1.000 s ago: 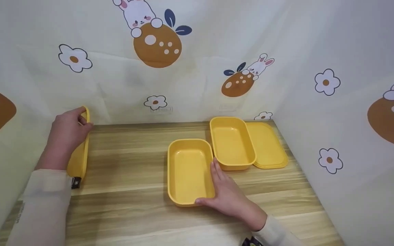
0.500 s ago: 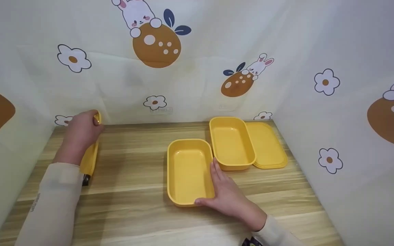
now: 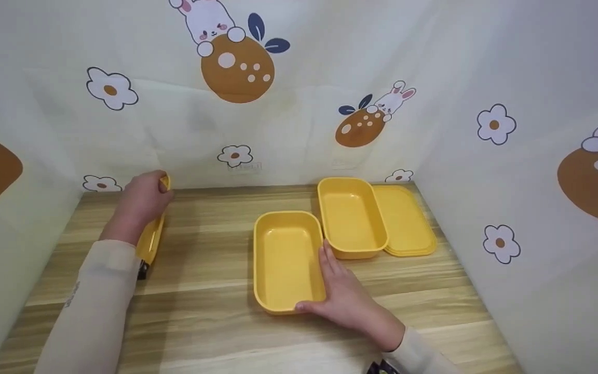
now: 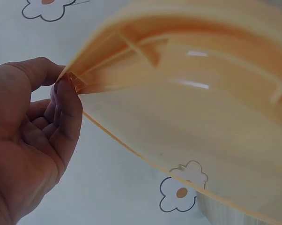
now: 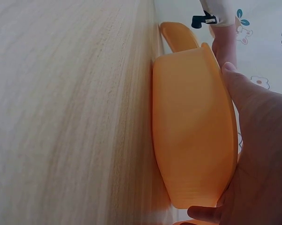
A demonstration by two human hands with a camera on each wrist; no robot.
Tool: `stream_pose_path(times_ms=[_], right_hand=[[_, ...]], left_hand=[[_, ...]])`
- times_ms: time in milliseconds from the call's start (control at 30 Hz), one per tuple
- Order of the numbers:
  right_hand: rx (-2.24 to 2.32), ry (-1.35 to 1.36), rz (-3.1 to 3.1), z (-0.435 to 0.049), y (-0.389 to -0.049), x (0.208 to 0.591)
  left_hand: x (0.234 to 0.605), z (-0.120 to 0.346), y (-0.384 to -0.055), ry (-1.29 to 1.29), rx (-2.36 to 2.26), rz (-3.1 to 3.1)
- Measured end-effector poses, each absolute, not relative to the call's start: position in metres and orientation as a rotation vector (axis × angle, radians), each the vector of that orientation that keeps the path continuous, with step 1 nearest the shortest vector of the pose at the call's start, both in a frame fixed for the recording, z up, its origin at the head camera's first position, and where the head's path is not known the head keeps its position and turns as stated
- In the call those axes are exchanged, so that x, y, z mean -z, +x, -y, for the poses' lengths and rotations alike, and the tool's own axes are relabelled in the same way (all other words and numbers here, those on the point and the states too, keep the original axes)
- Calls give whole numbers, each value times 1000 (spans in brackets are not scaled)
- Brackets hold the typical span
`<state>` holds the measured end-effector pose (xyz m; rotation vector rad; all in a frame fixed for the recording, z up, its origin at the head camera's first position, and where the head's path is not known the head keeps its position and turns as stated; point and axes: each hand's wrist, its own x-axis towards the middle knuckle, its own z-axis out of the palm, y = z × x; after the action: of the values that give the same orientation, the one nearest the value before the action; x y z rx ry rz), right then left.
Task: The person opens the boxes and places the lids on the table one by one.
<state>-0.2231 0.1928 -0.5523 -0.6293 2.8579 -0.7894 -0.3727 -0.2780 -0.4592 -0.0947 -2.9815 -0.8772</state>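
My left hand (image 3: 146, 200) pinches the upper end of a yellow lid (image 3: 151, 239) between thumb and fingers. The lid stands tilted on edge at the left, partly behind the hand and wrist. Its glossy, ribbed underside fills much of the left wrist view. Nearer the middle, a yellow lunch box (image 3: 284, 265) without a lid stands upright on the table. My right hand (image 3: 348, 304) rests spread around its near right corner, with straight fingers along the side and the thumb at the near rim. The right wrist view shows the outer wall of this box (image 5: 192, 112) beside the palm.
A second uncovered yellow lunch box (image 3: 353, 218) stands just behind and right of the first. Beside it another yellow lid (image 3: 407, 221) lies flat, partly overlapped by that box. The wood-grain table (image 3: 216, 332) is bordered by printed cloth walls (image 3: 299, 104) at back and sides.
My left hand has moved to the right with the lid, away from the left cloth wall and slightly lower in view. The right hand and both boxes stay where they were.
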Motion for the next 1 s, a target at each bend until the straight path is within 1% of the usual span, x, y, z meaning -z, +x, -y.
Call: stream_pose_path(times_ms=[433, 1000], right_hand=[[793, -631, -2862, -195, -224, 554], [793, -683, -2879, -194, -224, 556]], left_hand=[[477, 266, -393, -138, 893, 3027], [510, 260, -410, 45, 935, 3111]])
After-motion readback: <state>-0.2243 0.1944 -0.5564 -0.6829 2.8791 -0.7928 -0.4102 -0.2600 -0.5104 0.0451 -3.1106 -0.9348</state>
